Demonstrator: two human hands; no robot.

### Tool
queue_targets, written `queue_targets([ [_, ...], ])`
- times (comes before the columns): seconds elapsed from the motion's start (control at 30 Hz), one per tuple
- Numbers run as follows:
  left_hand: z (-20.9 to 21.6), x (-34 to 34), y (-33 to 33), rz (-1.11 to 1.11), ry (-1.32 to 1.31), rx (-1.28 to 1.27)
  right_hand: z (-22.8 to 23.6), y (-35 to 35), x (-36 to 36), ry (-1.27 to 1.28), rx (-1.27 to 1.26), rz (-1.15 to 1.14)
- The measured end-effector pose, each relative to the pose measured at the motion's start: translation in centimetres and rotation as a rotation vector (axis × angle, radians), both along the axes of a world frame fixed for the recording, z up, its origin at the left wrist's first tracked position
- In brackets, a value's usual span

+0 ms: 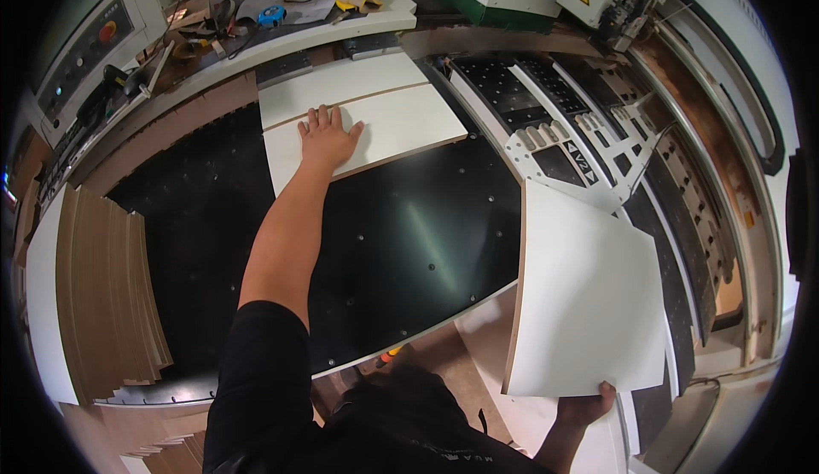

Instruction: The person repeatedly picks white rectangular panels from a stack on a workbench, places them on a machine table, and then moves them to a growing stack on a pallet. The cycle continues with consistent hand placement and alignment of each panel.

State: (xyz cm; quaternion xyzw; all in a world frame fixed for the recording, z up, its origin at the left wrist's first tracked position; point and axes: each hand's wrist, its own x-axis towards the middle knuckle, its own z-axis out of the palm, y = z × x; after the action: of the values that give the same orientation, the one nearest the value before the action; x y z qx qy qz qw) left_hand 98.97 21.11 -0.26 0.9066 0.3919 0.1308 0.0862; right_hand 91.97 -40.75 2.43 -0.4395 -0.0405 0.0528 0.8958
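My left hand [330, 139] lies with fingers spread on a white board [409, 124] on the black table. Right behind it is another white board [341, 81], with a brown edge line between the two. At the lower right, my right hand [587, 406] grips the near edge of a larger white panel [589, 295]. Its thumb is on top and the other fingers are hidden underneath. This panel lies along the machine side, its far end close to a white slotted metal plate [576, 162].
The black table surface [409, 244] is dotted with small studs. A stack of white-faced boards [107, 295] with brown edges stands at the left. Behind is a cluttered bench with a blue tape measure [272, 17]. A control panel [85, 47] and machine rails [708, 133] flank the table.
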Motion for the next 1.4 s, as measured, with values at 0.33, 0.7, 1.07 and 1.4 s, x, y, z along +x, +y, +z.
queue_targets([
  [0.33, 0.2, -14.6, -8.7, -0.123, 0.075, 0.084, 1.0, 7.3, 9.4, 0.000, 0.253, 0.270],
  [0.7, 3.0, -33.4, -13.3, -0.181, 0.152, -0.048, 0.3, 30.3, 17.3, 0.129, 0.184, 0.617],
  [1.07, 4.3, -40.1, -14.6, -0.159, 0.166, -0.167, -3.4, 43.6, 15.7, 0.231, 0.193, 0.760],
  [1.4, 3.8, -41.2, -14.2, -0.189, 0.144, -0.132, -3.9, 45.4, 17.2, 0.270, 0.181, 0.696],
])
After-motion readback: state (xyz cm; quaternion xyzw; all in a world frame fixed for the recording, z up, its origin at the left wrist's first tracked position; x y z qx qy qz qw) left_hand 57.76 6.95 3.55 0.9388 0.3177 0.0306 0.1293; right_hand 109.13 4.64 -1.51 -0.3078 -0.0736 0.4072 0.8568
